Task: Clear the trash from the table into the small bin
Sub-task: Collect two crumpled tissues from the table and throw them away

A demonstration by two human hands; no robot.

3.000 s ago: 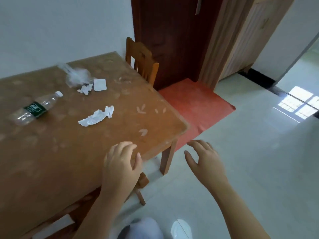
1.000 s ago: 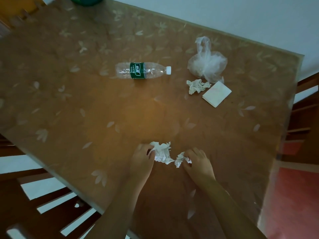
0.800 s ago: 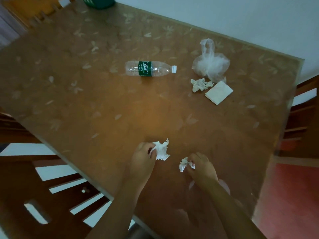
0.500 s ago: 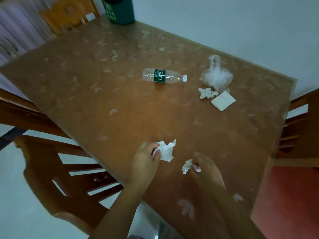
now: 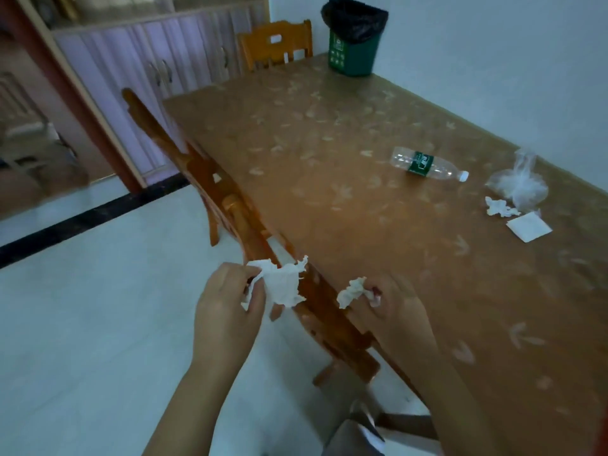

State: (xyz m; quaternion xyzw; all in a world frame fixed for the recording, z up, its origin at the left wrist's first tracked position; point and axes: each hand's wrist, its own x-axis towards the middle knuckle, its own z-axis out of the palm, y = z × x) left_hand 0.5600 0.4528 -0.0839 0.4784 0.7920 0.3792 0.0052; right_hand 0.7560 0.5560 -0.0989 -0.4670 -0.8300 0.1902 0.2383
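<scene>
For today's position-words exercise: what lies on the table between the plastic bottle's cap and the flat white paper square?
A small crumpled tissue, beside the plastic bag, seen in the head view.

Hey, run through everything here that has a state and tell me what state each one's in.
left hand: gripping the larger tissue piece
right hand: pinching the smaller tissue piece
bottle: on its side, cap on
plastic bag: crumpled, on the table
crumpled tissue: loose on the table
folded napkin: flat on the table
bin: upright, open top, black liner
</scene>
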